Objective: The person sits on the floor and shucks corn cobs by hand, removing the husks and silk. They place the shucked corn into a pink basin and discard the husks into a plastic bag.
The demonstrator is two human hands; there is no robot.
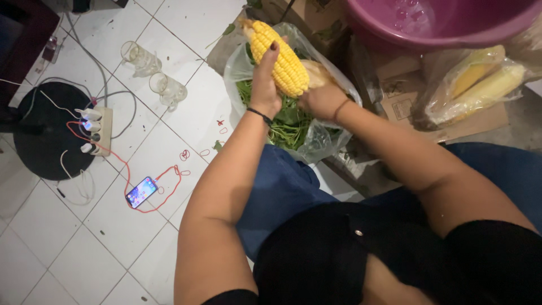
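The left hand (265,85) wraps around a yellow corn cob (279,56), while the right hand (323,99) grips its near end. Under both lies a clear plastic bag (240,70) of green leaves (288,121) on the floor; farther right is a purple basin (440,25).

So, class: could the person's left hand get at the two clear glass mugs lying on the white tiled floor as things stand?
Probably not at once: the left hand grips the yellow corn cob. The clear glass mugs lie unobstructed on the white tiled floor.
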